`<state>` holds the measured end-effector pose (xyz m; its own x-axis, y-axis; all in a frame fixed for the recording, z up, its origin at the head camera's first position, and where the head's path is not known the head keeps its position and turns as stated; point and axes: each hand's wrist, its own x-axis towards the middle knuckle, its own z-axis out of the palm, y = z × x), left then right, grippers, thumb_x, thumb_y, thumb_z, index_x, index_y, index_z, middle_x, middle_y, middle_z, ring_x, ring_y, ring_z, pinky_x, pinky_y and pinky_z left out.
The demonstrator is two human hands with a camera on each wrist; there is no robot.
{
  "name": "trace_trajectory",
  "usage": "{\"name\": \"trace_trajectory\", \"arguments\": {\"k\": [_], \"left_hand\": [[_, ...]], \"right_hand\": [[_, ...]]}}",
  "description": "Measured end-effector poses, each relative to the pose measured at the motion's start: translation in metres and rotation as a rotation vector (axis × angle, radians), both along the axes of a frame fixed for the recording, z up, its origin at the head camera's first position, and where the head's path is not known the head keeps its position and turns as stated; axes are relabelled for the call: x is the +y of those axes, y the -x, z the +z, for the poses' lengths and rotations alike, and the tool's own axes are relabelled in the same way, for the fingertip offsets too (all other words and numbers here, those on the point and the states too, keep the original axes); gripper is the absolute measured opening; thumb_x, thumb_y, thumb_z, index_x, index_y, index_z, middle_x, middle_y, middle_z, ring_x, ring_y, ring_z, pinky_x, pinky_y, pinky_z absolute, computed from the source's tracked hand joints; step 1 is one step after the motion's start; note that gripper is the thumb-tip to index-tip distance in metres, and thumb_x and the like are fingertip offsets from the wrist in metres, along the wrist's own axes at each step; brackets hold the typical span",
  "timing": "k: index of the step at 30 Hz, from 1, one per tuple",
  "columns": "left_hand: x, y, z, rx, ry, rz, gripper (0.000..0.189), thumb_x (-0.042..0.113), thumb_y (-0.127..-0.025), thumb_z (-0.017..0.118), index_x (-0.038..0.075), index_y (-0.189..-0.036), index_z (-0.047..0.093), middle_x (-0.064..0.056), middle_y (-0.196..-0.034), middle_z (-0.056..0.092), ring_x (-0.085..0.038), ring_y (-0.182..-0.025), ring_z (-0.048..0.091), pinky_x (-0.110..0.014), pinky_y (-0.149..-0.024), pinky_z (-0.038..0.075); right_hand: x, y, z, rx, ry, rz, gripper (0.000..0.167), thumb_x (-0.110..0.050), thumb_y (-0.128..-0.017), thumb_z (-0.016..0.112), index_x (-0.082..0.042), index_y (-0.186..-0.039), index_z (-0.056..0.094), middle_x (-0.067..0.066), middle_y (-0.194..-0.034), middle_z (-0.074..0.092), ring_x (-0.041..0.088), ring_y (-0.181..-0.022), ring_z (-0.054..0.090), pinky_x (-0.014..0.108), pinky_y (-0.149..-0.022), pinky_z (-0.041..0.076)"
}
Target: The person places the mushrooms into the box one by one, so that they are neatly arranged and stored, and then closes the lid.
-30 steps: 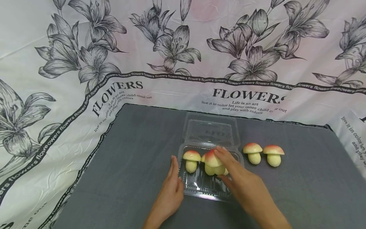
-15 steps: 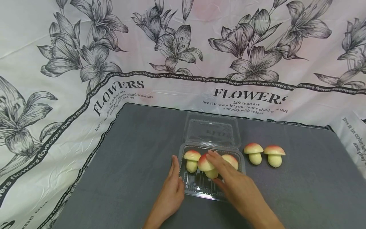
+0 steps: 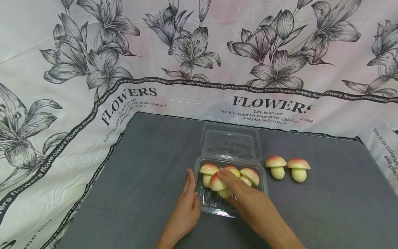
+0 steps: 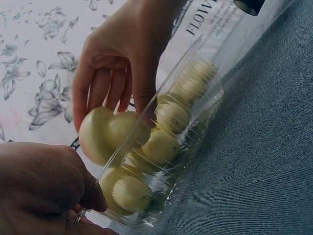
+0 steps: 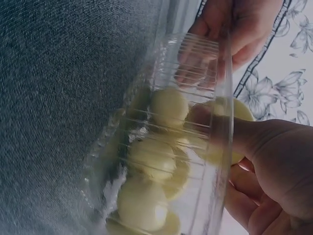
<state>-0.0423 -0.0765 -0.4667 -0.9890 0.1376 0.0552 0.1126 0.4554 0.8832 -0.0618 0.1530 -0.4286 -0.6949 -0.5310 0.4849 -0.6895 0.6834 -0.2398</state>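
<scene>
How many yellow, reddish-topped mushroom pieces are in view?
6: three pieces in the clear plastic box, one held piece in the right hand, two loose pieces on the grey table beside the box.

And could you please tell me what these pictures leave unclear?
Head view: much of the back middle mushroom, hidden by the right hand and held mushroom.
Head view: marks on the lid, too faint to read.
Left wrist view: a dark object, cut off by the top edge.
Right wrist view: fingertips of the left hand, blurred by ribbed plastic.
</scene>
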Motion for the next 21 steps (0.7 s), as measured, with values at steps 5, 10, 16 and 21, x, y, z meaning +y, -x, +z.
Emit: {"name": "trace_trajectory", "arguments": {"k": [5,10,16,21], "left_hand": [[0.000,0.000,0.000,0.007,-0.004,-0.003,0.073,-0.004,-0.106,0.043,0.002,-0.169,0.006,-0.017,-0.176,0.007,-0.028,-0.161,0.014,-0.047,-0.128,0.018],[0.000,0.000,0.001,0.011,-0.004,-0.007,0.073,-0.005,-0.107,0.043,0.002,-0.168,0.005,-0.018,-0.176,0.008,-0.029,-0.160,0.015,-0.053,-0.126,0.021],[0.000,0.001,0.001,0.012,-0.006,-0.013,0.072,-0.005,-0.107,0.042,0.001,-0.168,0.004,-0.019,-0.176,0.008,-0.029,-0.160,0.014,-0.053,-0.126,0.020],[0.000,0.000,0.001,0.015,-0.005,-0.024,0.073,-0.007,-0.106,0.042,0.000,-0.168,0.003,-0.020,-0.175,0.007,-0.029,-0.160,0.013,-0.052,-0.126,0.020]], "right_hand": [[-0.003,-0.001,-0.005,-0.008,-0.002,0.013,0.104,-0.007,-0.069,0.099,-0.021,-0.159,0.049,-0.007,-0.148,0.064,0.010,-0.096,0.075,0.029,-0.068,0.060],[-0.006,0.000,-0.008,-0.002,0.008,0.045,0.101,-0.009,-0.071,0.098,-0.019,-0.158,0.049,-0.006,-0.151,0.062,0.013,-0.105,0.075,0.031,-0.069,0.061],[-0.010,0.001,-0.011,0.003,-0.001,0.052,0.102,-0.011,-0.070,0.098,-0.019,-0.159,0.048,-0.003,-0.145,0.067,0.016,-0.111,0.074,0.032,-0.064,0.060],[-0.014,0.002,-0.011,-0.007,-0.007,0.062,0.098,-0.013,-0.073,0.097,-0.020,-0.158,0.049,-0.001,-0.145,0.067,0.018,-0.116,0.072,0.034,-0.066,0.061]]}}
